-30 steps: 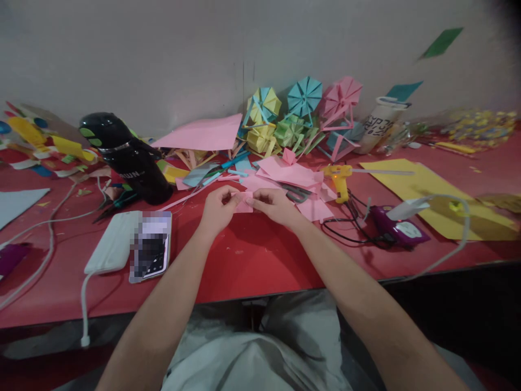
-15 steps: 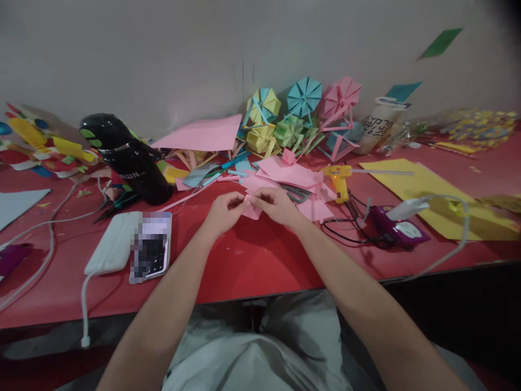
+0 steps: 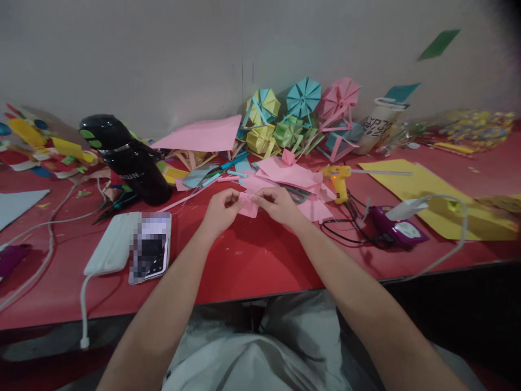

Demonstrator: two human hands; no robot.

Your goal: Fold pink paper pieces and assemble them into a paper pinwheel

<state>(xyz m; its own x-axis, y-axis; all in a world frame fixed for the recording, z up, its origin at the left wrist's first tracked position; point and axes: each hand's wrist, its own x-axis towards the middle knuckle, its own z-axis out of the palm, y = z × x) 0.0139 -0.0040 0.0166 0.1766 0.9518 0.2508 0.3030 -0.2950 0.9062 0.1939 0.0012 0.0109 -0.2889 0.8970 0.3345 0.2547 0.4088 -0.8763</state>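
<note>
Between my fingertips, over the red table [image 3: 260, 260], is a small piece of pink paper [image 3: 248, 206]. My left hand [image 3: 222, 213] pinches its left side, and my right hand [image 3: 280, 206] pinches its right side. Creases are hard to make out at this size. Just behind my hands lies a pile of pink paper pieces [image 3: 291, 172], with scissors [image 3: 296, 192] partly hidden among them. To the right of the pile rests a yellow glue gun [image 3: 338, 182] with a clear glue stick in its back.
Paper wheel models [image 3: 304, 96] stand along the wall. At left are a black bottle [image 3: 130, 163], a white power bank [image 3: 114, 243] and a phone [image 3: 150, 247]. A purple power socket [image 3: 396, 227] with cables and yellow paper [image 3: 439, 201] lie at right.
My left hand has shifted slightly left, away from the right hand. The pink paper now shows wider and flatter between my fingers. The right hand has hardly moved.
</note>
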